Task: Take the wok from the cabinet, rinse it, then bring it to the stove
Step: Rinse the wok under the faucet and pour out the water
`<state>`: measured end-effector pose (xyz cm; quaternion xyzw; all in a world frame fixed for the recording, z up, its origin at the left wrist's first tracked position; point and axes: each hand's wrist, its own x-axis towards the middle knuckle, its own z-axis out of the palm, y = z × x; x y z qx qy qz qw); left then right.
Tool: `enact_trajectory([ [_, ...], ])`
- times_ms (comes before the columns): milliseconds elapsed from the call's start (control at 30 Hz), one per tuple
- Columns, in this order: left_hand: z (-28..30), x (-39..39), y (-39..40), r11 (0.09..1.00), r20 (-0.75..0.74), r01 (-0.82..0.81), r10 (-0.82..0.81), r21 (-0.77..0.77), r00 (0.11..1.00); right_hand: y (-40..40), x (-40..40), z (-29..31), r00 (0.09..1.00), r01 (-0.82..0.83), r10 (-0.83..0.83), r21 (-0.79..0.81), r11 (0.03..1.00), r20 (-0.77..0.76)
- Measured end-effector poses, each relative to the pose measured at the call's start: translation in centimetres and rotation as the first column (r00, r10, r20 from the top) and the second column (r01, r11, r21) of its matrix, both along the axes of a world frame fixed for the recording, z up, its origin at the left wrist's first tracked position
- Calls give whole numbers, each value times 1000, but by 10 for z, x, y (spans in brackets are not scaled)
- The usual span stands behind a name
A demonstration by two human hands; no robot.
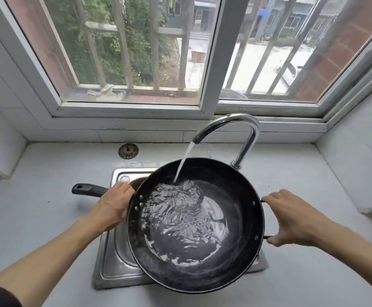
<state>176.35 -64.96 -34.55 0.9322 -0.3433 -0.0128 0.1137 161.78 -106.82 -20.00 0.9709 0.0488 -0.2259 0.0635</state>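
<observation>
Wok (195, 222) overhangs the sink (112, 262) rim, gripped by both hands.

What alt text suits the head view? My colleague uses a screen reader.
Two hands hold a black wok over a steel sink while the tap runs water into it. The left hand grips the long handle, the right hand the small side handle.
</observation>
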Motion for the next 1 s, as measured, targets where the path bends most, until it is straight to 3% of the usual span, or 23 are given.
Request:
enact_trajectory([
  [500, 16, -35, 83, 991, -4, 7, -6, 134, 1000, 16, 34, -47, 950, -77, 135, 207, 975, -281],
  [733, 21, -43, 84, 980, -37, 11, -3, 199, 999, 12, 32, -58, 941, -107, 186, 270, 957, -284],
  [1000, 20, -39, 78, 963, -166, -13, 60, 271, 984, 3, 31, -53, 957, -157, 236, 380, 911, -170],
])
